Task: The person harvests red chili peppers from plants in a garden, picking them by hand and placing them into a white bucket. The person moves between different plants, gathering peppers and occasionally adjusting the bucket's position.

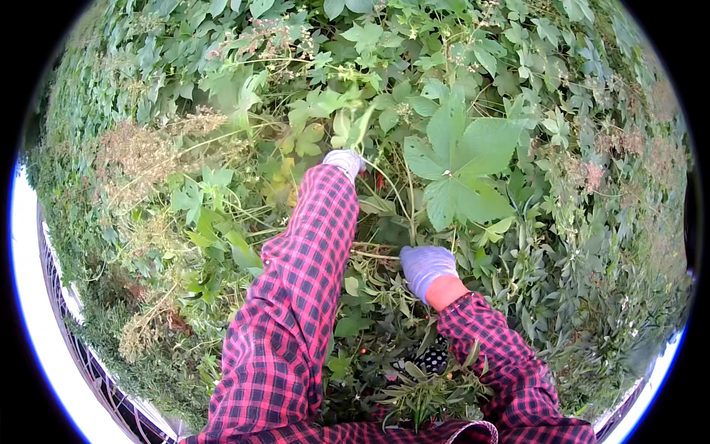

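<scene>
My left hand (345, 162), in a pale lavender glove, reaches forward into a tangle of climbing vine. It looks closed, with a blurred green vine stem (364, 127) rising from it, though the sleeve and leaves hide most fingers. Lower and to the right, my right hand (427, 269) wears a matching glove. Its fingers are curled round thin vine stems (376, 254) that run off to the left. One large lobed leaf (464, 163) hangs just above the right hand. A bit of red (380, 180) shows among the stems beside my left hand.
Dense lobed-leaf vines (370, 44) cover the far side. Dry brownish seed heads (137, 159) stand at the left. Narrow-leaved plants (547, 274) grow at the right. A leafy cluster with slim green pods (421, 396) is close to my body. A metal railing (89, 370) curves along the lower left.
</scene>
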{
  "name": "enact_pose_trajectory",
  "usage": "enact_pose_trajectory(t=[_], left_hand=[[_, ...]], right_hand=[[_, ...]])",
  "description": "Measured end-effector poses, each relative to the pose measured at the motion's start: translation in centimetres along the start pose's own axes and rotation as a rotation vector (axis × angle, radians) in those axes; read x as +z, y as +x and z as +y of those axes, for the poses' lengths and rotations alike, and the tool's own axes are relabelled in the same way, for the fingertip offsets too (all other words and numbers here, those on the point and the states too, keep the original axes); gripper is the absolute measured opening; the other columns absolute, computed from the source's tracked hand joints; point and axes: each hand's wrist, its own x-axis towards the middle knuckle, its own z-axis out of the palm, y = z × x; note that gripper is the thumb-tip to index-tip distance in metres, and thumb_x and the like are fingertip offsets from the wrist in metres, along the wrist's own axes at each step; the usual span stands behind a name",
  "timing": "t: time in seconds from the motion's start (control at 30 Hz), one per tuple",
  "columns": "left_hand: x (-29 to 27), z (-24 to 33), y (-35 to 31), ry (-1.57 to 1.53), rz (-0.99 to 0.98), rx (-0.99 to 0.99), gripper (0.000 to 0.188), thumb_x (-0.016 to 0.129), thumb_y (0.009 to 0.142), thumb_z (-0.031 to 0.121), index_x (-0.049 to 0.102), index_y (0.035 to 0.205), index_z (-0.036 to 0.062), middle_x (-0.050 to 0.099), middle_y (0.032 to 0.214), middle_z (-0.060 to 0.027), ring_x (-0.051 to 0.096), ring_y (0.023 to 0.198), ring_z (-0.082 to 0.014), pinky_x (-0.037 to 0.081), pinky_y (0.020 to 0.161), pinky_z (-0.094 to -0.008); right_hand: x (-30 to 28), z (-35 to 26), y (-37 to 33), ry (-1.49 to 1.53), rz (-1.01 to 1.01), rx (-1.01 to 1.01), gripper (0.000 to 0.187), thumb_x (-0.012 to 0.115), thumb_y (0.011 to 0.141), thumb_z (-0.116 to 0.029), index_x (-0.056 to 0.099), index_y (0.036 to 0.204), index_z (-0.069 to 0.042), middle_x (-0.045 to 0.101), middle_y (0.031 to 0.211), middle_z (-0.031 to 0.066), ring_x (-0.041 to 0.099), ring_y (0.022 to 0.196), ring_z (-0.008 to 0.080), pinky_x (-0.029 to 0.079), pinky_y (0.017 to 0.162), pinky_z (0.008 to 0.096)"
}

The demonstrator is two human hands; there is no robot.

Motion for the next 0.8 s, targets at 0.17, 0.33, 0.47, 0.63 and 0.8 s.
enact_pose_trajectory(t=[0.17,0.33,0.47,0.63,0.8], left_hand=[[8.2,1.7,1.9,-0.126,-0.051,-0.135,0.025,0.059,0.08,0.01,0.057,0.105,0.0033,0.062,0.089,-0.0048,0.059,0.076,-0.0185,0.048,0.068,-0.031],[12.3,-0.6,2.1,-0.409,0.079,-0.099,0.026,0.061,0.079,0.012,0.057,0.103,0.0032,0.062,0.087,-0.0069,0.059,0.074,-0.02,0.049,0.067,-0.0313],[16.2,-5.2,0.3,-1.092,0.235,0.112,0.027,0.062,0.077,0.014,0.056,0.101,0.0031,0.062,0.085,-0.0085,0.059,0.073,-0.0212,0.049,0.067,-0.0316],[23.8,-7.5,0.1,-1.723,0.218,0.658,0.034,0.063,0.077,0.018,0.054,0.106,0.0033,0.062,0.089,-0.0112,0.059,0.076,-0.0235,0.05,0.067,-0.0345],[29.6,-5.9,4.4,-1.425,0.651,0.523,0.043,0.054,0.079,0.026,0.047,0.118,0.0087,0.055,0.112,-0.0105,0.054,0.101,-0.0266,0.045,0.086,-0.0406]], right_hand=[[1.0,2.6,0.0,0.092,0.097,0.017,0.018,0.055,0.073,-0.01,0.059,0.09,-0.005,0.063,0.085,0.0156,0.061,0.083,0.0319,0.048,0.07,0.0414],[0.9,2.5,0.2,0.05,0.023,0.026,0.023,0.052,0.075,-0.01,0.058,0.097,-0.007,0.064,0.087,0.0147,0.062,0.084,0.0312,0.048,0.069,0.0418],[0.2,1.8,0.5,0.038,-0.052,-0.046,0.036,0.052,0.075,-0.011,0.052,0.11,-0.011,0.063,0.089,0.0155,0.061,0.083,0.0316,0.047,0.07,0.0431],[-0.4,0.2,0.2,0.197,0.129,-0.178,0.048,0.056,0.071,-0.015,0.049,0.118,-0.017,0.06,0.078,0.0126,0.059,0.071,0.0295,0.046,0.065,0.0408],[-7.1,-6.8,3.0,0.785,0.678,-0.347,0.028,0.056,0.072,-0.015,0.06,0.099,-0.01,0.057,0.068,0.0108,0.057,0.062,0.0269,0.045,0.06,0.0373]])
